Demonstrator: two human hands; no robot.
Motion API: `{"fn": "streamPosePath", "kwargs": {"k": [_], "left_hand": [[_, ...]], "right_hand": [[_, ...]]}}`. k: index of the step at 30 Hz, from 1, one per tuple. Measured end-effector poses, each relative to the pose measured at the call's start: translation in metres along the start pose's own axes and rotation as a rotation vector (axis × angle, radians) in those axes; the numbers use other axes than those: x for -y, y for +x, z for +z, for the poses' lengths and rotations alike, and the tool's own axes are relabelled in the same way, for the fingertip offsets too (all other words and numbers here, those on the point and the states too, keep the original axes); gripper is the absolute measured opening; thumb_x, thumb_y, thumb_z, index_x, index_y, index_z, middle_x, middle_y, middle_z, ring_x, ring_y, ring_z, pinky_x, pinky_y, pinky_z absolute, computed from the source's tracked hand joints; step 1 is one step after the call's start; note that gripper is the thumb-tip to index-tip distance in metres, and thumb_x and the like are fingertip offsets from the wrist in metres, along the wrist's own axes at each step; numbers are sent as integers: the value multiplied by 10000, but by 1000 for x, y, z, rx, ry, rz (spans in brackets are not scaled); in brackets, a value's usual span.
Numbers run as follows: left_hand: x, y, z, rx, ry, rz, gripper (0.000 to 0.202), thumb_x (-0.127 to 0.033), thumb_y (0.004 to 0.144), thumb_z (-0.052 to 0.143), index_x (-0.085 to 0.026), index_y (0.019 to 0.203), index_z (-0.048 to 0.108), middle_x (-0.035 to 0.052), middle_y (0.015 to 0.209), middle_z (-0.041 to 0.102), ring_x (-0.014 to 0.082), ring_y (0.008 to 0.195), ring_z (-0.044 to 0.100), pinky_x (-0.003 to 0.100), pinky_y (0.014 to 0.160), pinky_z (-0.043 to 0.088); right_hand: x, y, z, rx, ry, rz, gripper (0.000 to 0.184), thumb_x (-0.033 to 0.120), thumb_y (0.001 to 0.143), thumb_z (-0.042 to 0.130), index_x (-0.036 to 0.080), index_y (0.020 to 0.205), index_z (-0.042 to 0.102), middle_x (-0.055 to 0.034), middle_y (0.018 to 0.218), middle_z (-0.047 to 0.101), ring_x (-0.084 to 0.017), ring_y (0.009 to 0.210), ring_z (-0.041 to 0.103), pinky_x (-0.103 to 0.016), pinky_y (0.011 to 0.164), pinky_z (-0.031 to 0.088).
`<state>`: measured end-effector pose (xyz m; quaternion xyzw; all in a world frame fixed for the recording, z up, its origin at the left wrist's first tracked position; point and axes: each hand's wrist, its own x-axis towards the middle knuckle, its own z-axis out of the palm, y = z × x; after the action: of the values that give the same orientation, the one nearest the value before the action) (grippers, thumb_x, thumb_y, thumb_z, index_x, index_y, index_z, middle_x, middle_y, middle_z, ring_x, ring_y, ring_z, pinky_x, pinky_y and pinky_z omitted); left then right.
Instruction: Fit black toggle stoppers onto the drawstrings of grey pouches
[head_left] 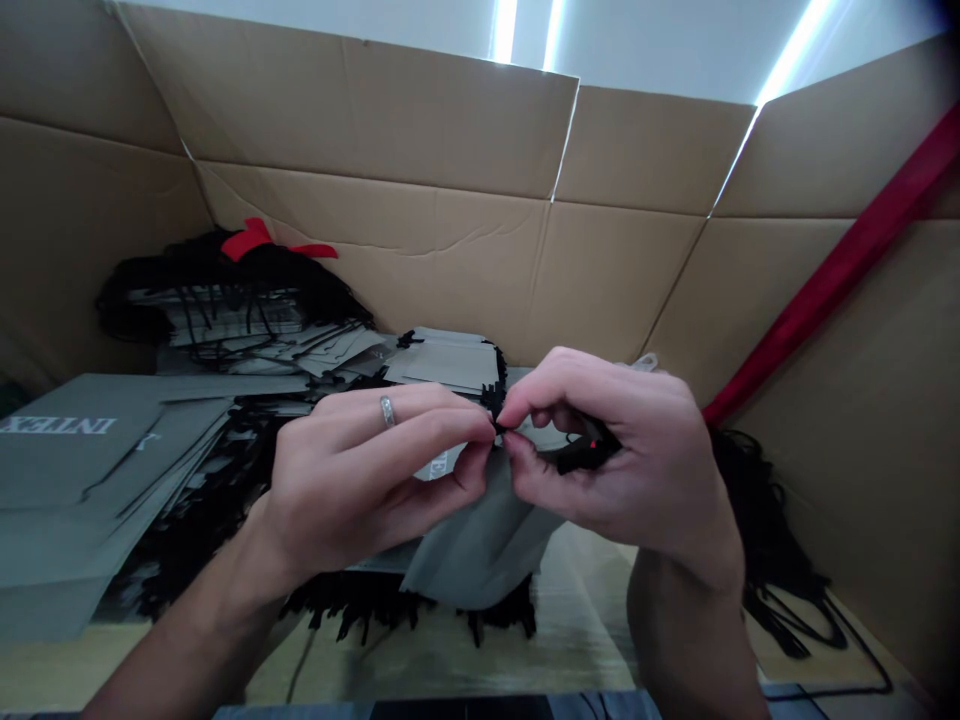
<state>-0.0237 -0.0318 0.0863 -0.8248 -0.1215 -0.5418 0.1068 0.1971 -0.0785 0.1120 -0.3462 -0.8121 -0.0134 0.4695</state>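
Observation:
Both hands meet in the middle of the view, fingertips almost touching. My left hand [375,460], with a ring on one finger, is closed in a pinch on a short bit of black cord [498,428]. From the other side, my right hand [622,450] pinches the same cord between thumb and forefinger. In its palm sits a dark object [589,452] with a small red spot; its kind cannot be made out. Just below the fingers hangs a grey sheet or flat bag [487,545], partly hidden by my left hand, with white lettering near its top.
Stacked grey flat bags [60,470] lettered INTEX, edged with black cords, lie at left. Another stack [450,362] lies behind my hands. Black cords with a red strip [251,238] top the far-left pile. A black cord bundle [772,550] lies right. Cardboard walls [450,240] enclose the table.

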Motion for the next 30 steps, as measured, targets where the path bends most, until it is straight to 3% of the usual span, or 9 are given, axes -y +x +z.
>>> {"fn": "streamPosePath", "kwargs": {"k": [8, 16, 21, 26, 30], "left_hand": [[2, 1, 0, -39, -193, -185, 193, -190, 838, 858, -311, 949, 757, -59, 827, 843, 167, 684, 797, 314, 611, 658], [9, 4, 4, -56, -540, -228, 243, -41, 791, 832, -247, 913, 788, -26, 808, 821, 137, 675, 762, 264, 606, 630], [8, 3, 0, -33, -281, -191, 195, -131, 880, 836, -296, 975, 795, -31, 842, 841, 172, 723, 801, 306, 641, 665], [6, 3, -3, 45, -79, -12, 248, -110, 924, 827, -305, 1067, 774, -16, 955, 862, 163, 815, 835, 264, 739, 703], [9, 0, -1, 31, -28, 92, 268, -82, 938, 814, -295, 1092, 766, -9, 953, 855, 163, 810, 837, 257, 768, 713]], "right_hand": [[1, 1, 9, -64, 162, 28, 226, 37, 756, 728, 225, 880, 713, 62, 803, 715, -88, 672, 597, -242, 610, 517], [-2, 2, 13, -83, 332, 121, 189, 63, 755, 730, 220, 859, 716, 43, 757, 671, -88, 599, 530, -223, 506, 455], [-2, -1, 6, -59, 114, 27, 225, 76, 838, 744, 258, 970, 726, 38, 827, 721, -114, 653, 589, -266, 578, 518], [2, -3, 2, -38, -74, -28, 261, 57, 850, 727, 272, 992, 683, 34, 933, 768, -138, 743, 664, -302, 678, 570], [5, -4, 4, -34, -94, -35, 272, 47, 861, 698, 284, 988, 659, 33, 916, 759, -165, 805, 702, -321, 718, 578]]}}
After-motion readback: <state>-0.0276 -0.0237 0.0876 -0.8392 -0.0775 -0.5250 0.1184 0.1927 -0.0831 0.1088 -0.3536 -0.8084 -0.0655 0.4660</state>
